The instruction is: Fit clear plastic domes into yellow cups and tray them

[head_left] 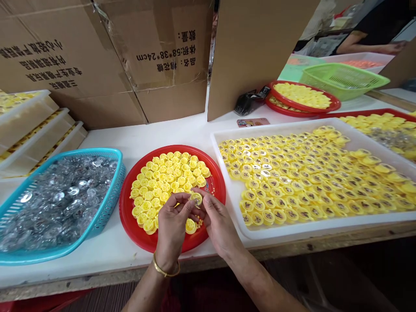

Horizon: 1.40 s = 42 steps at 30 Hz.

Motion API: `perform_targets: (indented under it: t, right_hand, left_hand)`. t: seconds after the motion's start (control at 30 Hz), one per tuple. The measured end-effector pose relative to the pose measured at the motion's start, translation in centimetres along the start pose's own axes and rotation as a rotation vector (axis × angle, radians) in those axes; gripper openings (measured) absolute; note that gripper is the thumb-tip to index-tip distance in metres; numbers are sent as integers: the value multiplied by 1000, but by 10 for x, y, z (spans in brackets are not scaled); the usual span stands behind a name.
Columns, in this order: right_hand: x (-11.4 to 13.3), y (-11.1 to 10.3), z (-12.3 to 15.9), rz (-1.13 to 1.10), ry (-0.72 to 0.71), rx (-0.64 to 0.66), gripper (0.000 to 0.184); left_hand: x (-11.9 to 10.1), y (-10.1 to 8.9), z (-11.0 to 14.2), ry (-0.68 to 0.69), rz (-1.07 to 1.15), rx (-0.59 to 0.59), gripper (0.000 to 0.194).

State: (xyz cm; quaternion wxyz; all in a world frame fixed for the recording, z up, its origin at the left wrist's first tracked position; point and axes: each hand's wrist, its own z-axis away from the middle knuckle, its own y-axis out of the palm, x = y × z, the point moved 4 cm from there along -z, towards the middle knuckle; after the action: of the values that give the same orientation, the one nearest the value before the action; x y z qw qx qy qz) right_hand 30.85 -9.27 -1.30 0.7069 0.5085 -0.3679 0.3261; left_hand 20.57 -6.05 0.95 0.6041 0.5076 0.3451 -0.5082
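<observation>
Between the fingertips of both hands is a small round yellow plastic piece (196, 199), its top face tilted up. My left hand (175, 219), with a gold bangle at the wrist, pinches it from the left. The fingers of my right hand (220, 223) are closed on its right side; the fingertips partly hide each other. Below them is a round red tray (130, 225) with many similar yellow pieces (156, 186) lying face up. To the left, a blue basket (121, 173) is filled with clear plastic covers (74, 190).
A white tray (224, 167) on the right holds rows of yellow pieces with dark pictures. Behind it are a phone (253, 122), stacked red trays (334, 104) and a green basket (344, 80). Cardboard boxes (156, 56) wall the back; stacked tubs (35, 130) stand left. A person's arm (367, 45) shows far right.
</observation>
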Motion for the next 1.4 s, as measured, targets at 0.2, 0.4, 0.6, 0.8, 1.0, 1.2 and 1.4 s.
perform_targets:
  t: [0.2,0.4,0.6,0.8,1.0,1.2,1.4]
  right_hand:
    - [7,5,1,78,-32,-17,34]
    - [9,6,1,114,-38,-67,26]
    - [6,5,-1,138,-64,-58,24]
    - [5,4,2,116,-85,-97,22]
    - [6,5,2,35,-60,-143,22]
    - [7,4,2,-138,-37,-199,19]
    - [11,5,9,-102,-58,-200,15]
  left_hand:
    - [-5,0,-3,31,-65,21,30]
    - [-15,1,-3,24,-186,117,27]
    - [-25,0,-7,-11,-284,160,28]
    - [-24,0,-8,-51,-253,158,29]
    - [-18,1,-4,-3,-264,95,27]
    - [-23,-2,-3,291,-499,-23,22]
    - [-15,4,4,111,-490,179,23]
